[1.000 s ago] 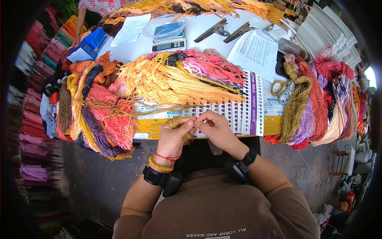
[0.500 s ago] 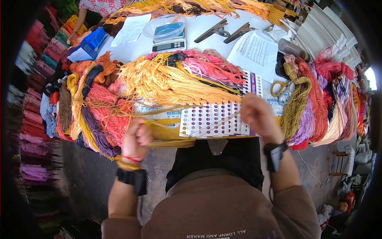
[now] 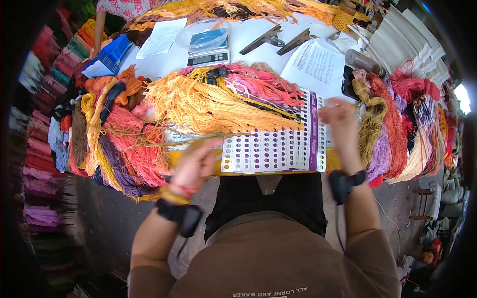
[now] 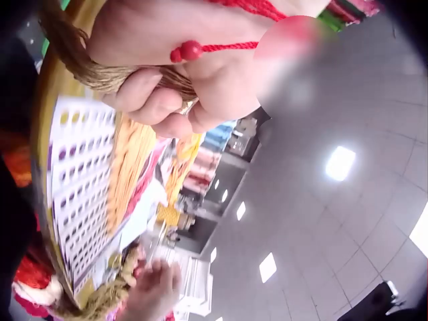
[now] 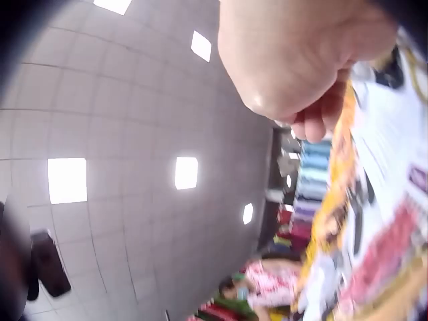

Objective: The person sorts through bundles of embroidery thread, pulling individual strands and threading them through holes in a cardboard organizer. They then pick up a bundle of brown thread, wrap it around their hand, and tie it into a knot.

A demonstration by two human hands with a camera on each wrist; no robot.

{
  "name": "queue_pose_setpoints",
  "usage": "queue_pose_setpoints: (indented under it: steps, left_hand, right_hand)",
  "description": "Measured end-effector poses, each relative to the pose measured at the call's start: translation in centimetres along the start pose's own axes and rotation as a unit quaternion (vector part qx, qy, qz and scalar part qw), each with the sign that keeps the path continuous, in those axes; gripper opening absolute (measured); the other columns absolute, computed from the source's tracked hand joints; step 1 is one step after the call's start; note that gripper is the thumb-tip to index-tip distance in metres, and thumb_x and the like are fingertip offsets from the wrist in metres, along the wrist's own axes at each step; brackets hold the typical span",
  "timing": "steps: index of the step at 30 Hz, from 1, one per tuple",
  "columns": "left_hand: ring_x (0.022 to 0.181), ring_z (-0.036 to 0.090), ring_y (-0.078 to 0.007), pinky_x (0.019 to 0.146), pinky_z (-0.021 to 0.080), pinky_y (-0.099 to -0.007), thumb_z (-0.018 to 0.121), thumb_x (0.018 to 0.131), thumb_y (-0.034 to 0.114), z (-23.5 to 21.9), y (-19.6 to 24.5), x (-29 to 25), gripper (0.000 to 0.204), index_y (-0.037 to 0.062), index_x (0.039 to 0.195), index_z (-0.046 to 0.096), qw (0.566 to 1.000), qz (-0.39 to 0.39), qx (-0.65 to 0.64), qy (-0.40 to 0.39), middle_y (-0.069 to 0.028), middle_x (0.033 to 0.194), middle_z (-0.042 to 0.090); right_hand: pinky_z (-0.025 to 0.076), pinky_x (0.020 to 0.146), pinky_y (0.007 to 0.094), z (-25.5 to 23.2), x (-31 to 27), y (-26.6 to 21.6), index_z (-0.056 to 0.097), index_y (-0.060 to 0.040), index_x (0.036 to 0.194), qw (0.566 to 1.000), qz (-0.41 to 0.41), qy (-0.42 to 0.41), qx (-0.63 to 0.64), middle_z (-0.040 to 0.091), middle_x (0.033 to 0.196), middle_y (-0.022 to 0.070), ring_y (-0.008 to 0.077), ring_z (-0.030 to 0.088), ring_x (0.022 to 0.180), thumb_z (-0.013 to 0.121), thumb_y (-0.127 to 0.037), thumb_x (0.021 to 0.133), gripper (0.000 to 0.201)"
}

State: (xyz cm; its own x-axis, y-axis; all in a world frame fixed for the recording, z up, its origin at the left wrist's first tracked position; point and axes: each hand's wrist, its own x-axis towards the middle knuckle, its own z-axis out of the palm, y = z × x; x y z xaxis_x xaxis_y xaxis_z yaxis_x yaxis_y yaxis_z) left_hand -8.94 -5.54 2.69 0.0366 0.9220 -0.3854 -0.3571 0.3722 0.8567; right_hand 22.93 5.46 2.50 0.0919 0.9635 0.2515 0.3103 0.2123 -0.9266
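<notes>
My left hand [image 3: 193,166] is raised at the table's front edge, left of the white cards with rows of punched holes [image 3: 268,151]. In the left wrist view its fingers curl round a bundle of olive-brown thread [image 4: 107,77]. My right hand [image 3: 343,126] is blurred over the table at the right end of the cards, fingers bent, beside an olive skein [image 3: 373,116]. Whether it holds anything I cannot tell. The scissors seen there earlier are hidden about that hand. Orange threads [image 3: 213,104] hang from the upper edge of the cards.
Coloured skeins heap at the left [image 3: 134,134] and right [image 3: 397,129] table ends. Behind lie a scale [image 3: 208,57] with a clear bowl, two large metal clips [image 3: 263,39], printed sheets [image 3: 318,62] and a blue box [image 3: 109,54]. Another person [image 3: 124,6] stands at the far left.
My hands worked together on the olive-brown bundle, then drew apart with a thread stretched between them. Now the left has come back rightward and the right has moved further right and outward.
</notes>
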Motion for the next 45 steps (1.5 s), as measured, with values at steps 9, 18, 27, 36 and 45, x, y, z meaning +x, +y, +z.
queue_pose_setpoints:
  steps: [9, 18, 27, 36, 45]
  left_hand:
    - [0.039, 0.035, -0.0063, 0.036, 0.022, -0.0206, 0.053, 0.086, 0.030, 5.9, -4.5, 7.5, 0.030, 0.0007, 0.092, 0.056, 0.996, -0.086, 0.022, -0.011, -0.0015, 0.061, 0.051]
    - [0.057, 0.055, -0.0102, 0.045, 0.041, -0.0207, 0.052, 0.078, 0.008, 6.6, -5.5, 9.6, 0.013, -0.0038, 0.082, 0.058, 0.964, 0.106, 0.244, -0.018, -0.0061, 0.072, 0.057]
    - [0.059, 0.062, -0.0141, 0.052, 0.048, -0.0253, 0.054, 0.077, 0.005, 8.1, -3.5, 9.2, 0.015, -0.0069, 0.083, 0.061, 0.956, 0.052, 0.288, -0.017, -0.0098, 0.071, 0.062]
    - [0.057, 0.061, -0.0138, 0.049, 0.045, -0.0242, 0.057, 0.079, 0.012, 6.0, -4.2, 9.4, 0.016, -0.0032, 0.084, 0.062, 0.933, 0.091, 0.347, -0.028, -0.0075, 0.068, 0.062]
    - [0.050, 0.043, -0.0044, 0.042, 0.028, -0.0148, 0.048, 0.086, 0.011, 4.6, -0.4, 6.4, 0.016, 0.0020, 0.093, 0.058, 0.962, -0.036, -0.163, -0.215, -0.0046, 0.081, 0.058]
  right_hand:
    - [0.046, 0.060, 0.0377, 9.0, -4.4, 2.5, 0.056, -0.0028, 0.080, 0.971, -0.095, -0.150, -0.161, 0.059, 0.075, 0.0135, 0.0321, 0.057, 0.071, 0.053, -0.012, 0.079, 0.010]
    - [0.045, 0.058, 0.0382, 9.6, -4.7, 2.7, 0.055, -0.0049, 0.081, 0.957, -0.166, -0.129, -0.201, 0.056, 0.077, 0.0115, 0.0309, 0.056, 0.069, 0.056, -0.010, 0.076, 0.008]
    - [0.046, 0.057, 0.0380, 9.6, -4.8, 2.8, 0.056, -0.0048, 0.080, 0.955, -0.178, -0.118, -0.206, 0.056, 0.076, 0.0110, 0.0309, 0.056, 0.067, 0.056, -0.012, 0.077, 0.008]
    - [0.046, 0.056, 0.0350, 9.2, -5.1, 2.5, 0.057, -0.0047, 0.082, 0.981, -0.075, -0.136, -0.116, 0.058, 0.077, 0.0102, 0.0275, 0.058, 0.062, 0.058, -0.012, 0.074, 0.010]
    - [0.046, 0.056, 0.0320, 9.4, -4.9, 3.1, 0.057, -0.0045, 0.083, 0.962, -0.153, -0.136, -0.180, 0.058, 0.078, 0.0102, 0.0214, 0.058, 0.063, 0.057, -0.008, 0.076, 0.008]
